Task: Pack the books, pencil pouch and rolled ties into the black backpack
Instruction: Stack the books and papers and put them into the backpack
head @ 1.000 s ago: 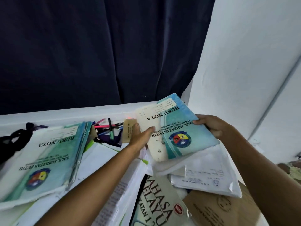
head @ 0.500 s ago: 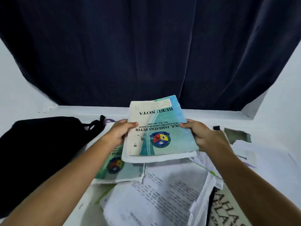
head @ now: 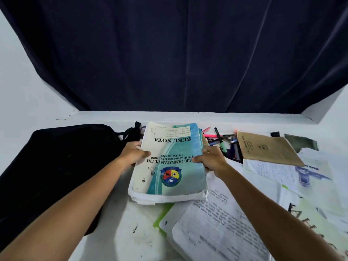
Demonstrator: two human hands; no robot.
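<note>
From my feed, the black backpack (head: 56, 166) lay left of the teal notebook stack (head: 169, 162), its near end cut off by the frame edge; I could not make out an opening. My left hand (head: 131, 154) clasped the stack's left edge, thumb on the cover — fingers hidden underneath. My right hand (head: 211, 160) clasped the right edge the same way. Right of the stack lay scattered pens (head: 222, 140), partly hidden behind it, then a brown exercise book (head: 267, 147) on loose handwritten papers (head: 222, 228) — their writing too blurred to read.
</note>
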